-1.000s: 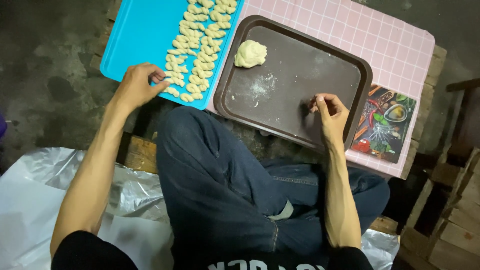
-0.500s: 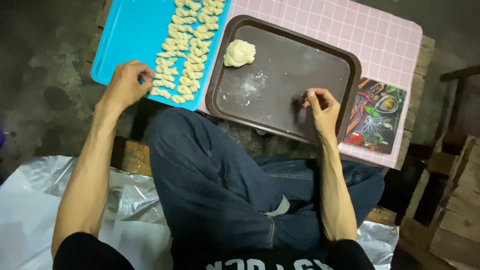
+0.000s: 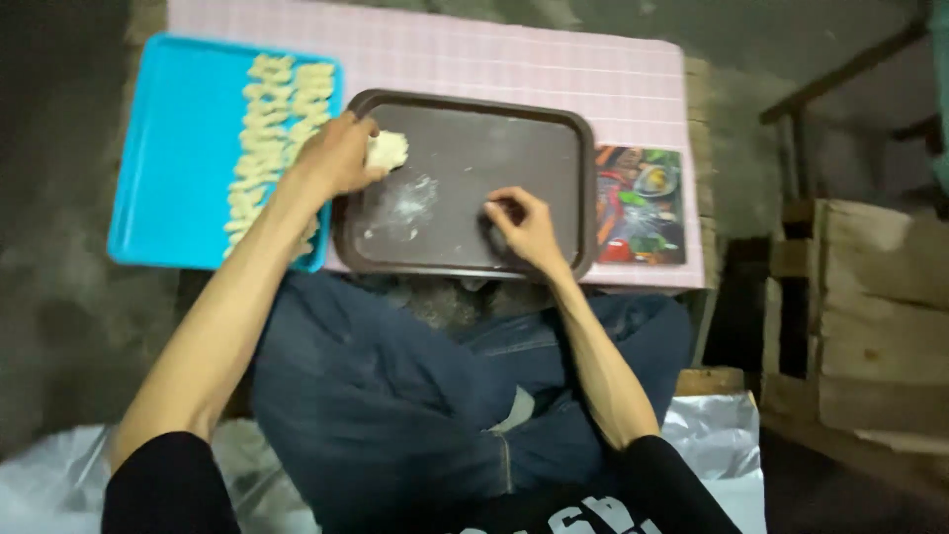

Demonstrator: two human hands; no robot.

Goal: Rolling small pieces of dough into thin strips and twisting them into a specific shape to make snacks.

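My left hand (image 3: 336, 156) is curled over the pale lump of soft dough (image 3: 387, 150) at the upper left corner of the dark brown rectangular plastic tray (image 3: 554, 158), fingers closed on the lump's left side. The tray holds that lump, a dusting of white flour (image 3: 413, 198) near its middle, and little else. My right hand (image 3: 524, 225) rests on the tray's floor toward the near right, fingers bunched and pinched together; whether a bit of dough sits under them I cannot tell. The two hands are well apart.

Just left of the brown tray, its edge touching, lies the bright blue rectangular plastic tray (image 3: 178, 148), carrying rows of small pale shaped dough pieces (image 3: 272, 119) along its right half. Both trays sit on the table (image 3: 514, 64), covered in a pink checked cloth. At the right edge lies a colourful printed card (image 3: 640, 203) showing food. My legs in blue jeans (image 3: 395, 396) are below.
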